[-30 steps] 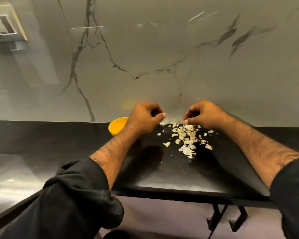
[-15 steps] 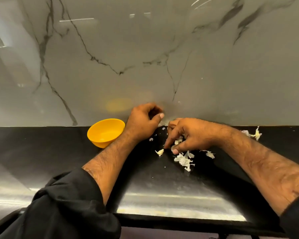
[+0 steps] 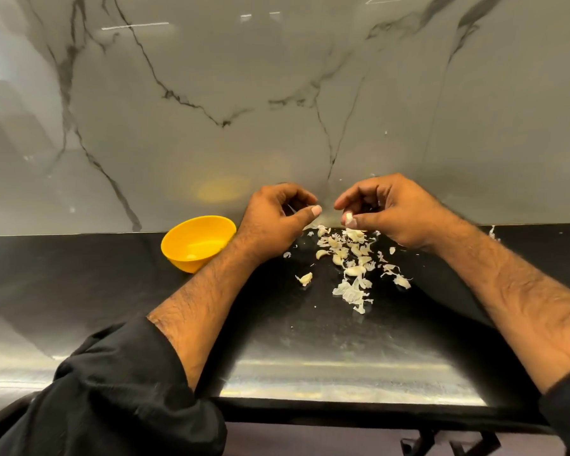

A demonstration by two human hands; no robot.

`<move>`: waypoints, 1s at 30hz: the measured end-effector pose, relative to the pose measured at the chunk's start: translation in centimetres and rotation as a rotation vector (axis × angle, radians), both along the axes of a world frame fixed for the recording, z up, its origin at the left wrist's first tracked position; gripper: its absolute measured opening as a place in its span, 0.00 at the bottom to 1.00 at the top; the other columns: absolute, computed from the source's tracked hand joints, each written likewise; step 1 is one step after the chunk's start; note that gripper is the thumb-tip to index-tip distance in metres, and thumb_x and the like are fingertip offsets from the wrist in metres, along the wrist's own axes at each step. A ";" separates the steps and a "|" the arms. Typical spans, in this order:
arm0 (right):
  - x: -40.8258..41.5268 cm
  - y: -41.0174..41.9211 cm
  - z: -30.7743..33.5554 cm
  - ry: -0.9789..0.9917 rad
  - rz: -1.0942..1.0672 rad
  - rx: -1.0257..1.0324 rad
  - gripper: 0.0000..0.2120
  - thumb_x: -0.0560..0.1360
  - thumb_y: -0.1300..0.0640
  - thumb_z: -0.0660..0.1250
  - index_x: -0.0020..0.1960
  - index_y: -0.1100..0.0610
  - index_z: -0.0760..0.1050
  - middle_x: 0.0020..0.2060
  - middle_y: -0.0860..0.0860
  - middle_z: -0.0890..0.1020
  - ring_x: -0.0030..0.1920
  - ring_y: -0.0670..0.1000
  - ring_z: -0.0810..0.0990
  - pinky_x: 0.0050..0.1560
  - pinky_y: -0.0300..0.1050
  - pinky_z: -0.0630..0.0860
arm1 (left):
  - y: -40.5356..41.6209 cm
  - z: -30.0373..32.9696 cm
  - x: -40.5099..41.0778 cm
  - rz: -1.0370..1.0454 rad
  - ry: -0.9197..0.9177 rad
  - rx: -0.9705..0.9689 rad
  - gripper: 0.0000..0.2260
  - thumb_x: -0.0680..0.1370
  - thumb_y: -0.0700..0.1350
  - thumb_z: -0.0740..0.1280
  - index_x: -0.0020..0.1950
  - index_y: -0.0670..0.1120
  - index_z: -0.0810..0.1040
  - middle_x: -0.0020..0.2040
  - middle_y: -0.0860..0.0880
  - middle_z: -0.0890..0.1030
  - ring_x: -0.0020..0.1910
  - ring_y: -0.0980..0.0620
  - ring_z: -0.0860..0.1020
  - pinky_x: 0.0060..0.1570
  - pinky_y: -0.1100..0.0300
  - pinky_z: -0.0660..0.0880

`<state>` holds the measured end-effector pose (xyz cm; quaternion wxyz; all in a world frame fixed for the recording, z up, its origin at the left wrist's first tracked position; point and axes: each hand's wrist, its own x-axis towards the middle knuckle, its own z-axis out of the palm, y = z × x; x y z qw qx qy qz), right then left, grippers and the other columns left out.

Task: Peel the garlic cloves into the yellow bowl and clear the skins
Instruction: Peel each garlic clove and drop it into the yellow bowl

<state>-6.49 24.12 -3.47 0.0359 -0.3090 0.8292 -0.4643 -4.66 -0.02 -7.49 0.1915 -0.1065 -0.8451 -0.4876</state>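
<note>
A pile of garlic cloves and papery skins [image 3: 349,258] lies on the black counter [image 3: 112,291] close to the wall. My right hand [image 3: 392,212] hovers above the pile's far end and pinches a pale garlic clove [image 3: 348,219] between thumb and fingers. My left hand [image 3: 273,218] is raised beside it, fingers curled, thumb tip pointing at the right hand; I see nothing in it. The yellow bowl [image 3: 178,240] stands on the counter left of my left wrist, with what looks like a peeled clove at its bottom.
A glossy grey marble backsplash [image 3: 277,110] rises right behind the pile. More skins [image 3: 492,232] lie at the wall on the right. One loose clove [image 3: 305,278] sits apart, left of the pile. The counter's front edge [image 3: 343,409] runs below my forearms.
My right hand has lifted from the pile with a clove pinched in it and now faces my left hand. The camera view has shifted slightly.
</note>
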 end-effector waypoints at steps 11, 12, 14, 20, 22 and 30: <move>1.4 -2.5 -1.2 0.339 0.062 0.499 0.14 0.78 0.53 0.75 0.62 0.39 0.83 0.52 0.38 0.76 0.58 0.42 0.74 0.64 0.48 0.74 | -0.1 0.3 0.2 0.003 -0.014 0.098 0.02 0.81 0.43 0.75 0.53 0.49 0.86 0.43 0.46 0.87 0.34 0.49 0.84 0.34 0.59 0.79; 1.8 -2.7 -1.1 0.340 0.105 0.438 0.13 0.78 0.51 0.75 0.61 0.39 0.84 0.51 0.37 0.76 0.57 0.41 0.74 0.63 0.47 0.74 | -0.2 0.3 0.1 0.006 -0.012 0.109 0.03 0.81 0.43 0.74 0.54 0.49 0.86 0.43 0.47 0.87 0.34 0.49 0.84 0.34 0.58 0.79; 2.8 -3.1 -1.2 0.261 0.233 0.369 0.12 0.77 0.45 0.76 0.60 0.38 0.85 0.49 0.36 0.76 0.55 0.39 0.75 0.59 0.43 0.75 | -0.3 0.3 0.0 0.020 -0.014 0.119 0.04 0.82 0.42 0.72 0.55 0.48 0.85 0.44 0.47 0.87 0.35 0.48 0.84 0.34 0.57 0.80; 3.3 -4.3 -3.2 0.263 0.267 0.388 0.05 0.76 0.48 0.77 0.52 0.42 0.85 0.48 0.36 0.77 0.53 0.39 0.78 0.55 0.43 0.79 | -0.3 0.4 0.2 0.038 -0.020 0.104 0.05 0.83 0.40 0.71 0.57 0.47 0.85 0.45 0.46 0.87 0.35 0.49 0.83 0.34 0.59 0.80; 3.0 -3.8 -2.7 0.238 0.245 0.333 0.04 0.77 0.49 0.76 0.51 0.43 0.84 0.47 0.38 0.82 0.51 0.40 0.80 0.53 0.40 0.79 | -0.4 0.4 0.1 0.036 -0.024 0.112 0.04 0.83 0.41 0.71 0.56 0.47 0.85 0.45 0.46 0.87 0.35 0.49 0.83 0.33 0.58 0.80; -0.2 1.0 -1.0 -0.041 0.032 0.103 0.07 0.71 0.59 0.82 0.48 0.53 0.87 0.37 0.47 0.86 0.36 0.42 0.82 0.44 0.38 0.78 | 0.5 0.6 0.6 0.054 -0.032 0.120 0.03 0.83 0.42 0.72 0.55 0.48 0.85 0.44 0.48 0.87 0.34 0.50 0.84 0.33 0.57 0.80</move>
